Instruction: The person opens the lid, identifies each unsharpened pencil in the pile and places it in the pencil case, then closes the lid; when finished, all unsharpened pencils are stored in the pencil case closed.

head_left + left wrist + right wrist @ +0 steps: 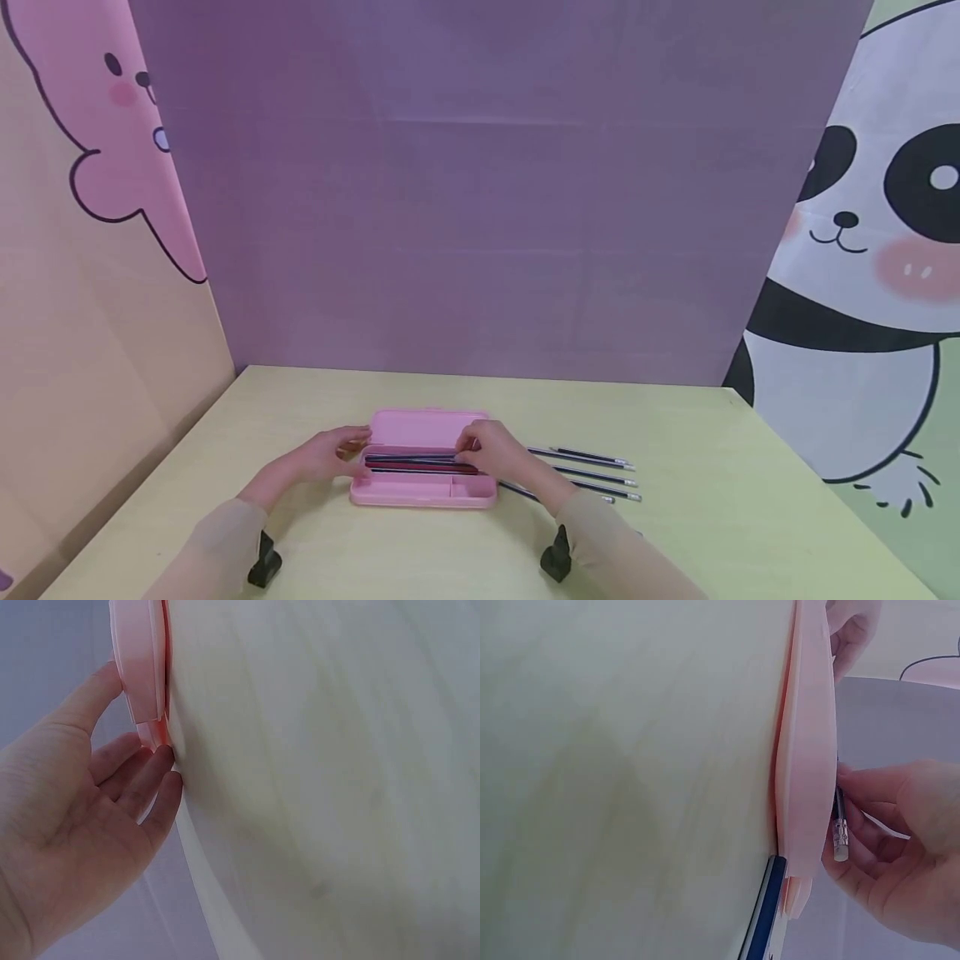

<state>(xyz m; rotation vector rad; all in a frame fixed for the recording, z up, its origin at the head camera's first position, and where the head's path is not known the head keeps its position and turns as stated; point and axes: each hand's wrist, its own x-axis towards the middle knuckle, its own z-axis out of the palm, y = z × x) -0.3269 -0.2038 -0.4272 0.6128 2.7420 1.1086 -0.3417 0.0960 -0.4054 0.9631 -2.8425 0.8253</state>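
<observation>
A pink pencil case lies open, its lid folded back behind it. Dark pencils and a dark red one lie lengthwise in the tray. My left hand holds the case's left end, thumb on the case and curved fingers by the lid. Over the tray's right end, my right hand pinches a dark pencil near its white eraser; in the right wrist view this end shows above the case wall, and the rest is hidden behind it.
Several dark pencils with pale eraser ends lie on the wooden table right of the case, partly behind my right forearm. A small divided compartment is at the tray's front right. A purple panel stands along the table's far edge.
</observation>
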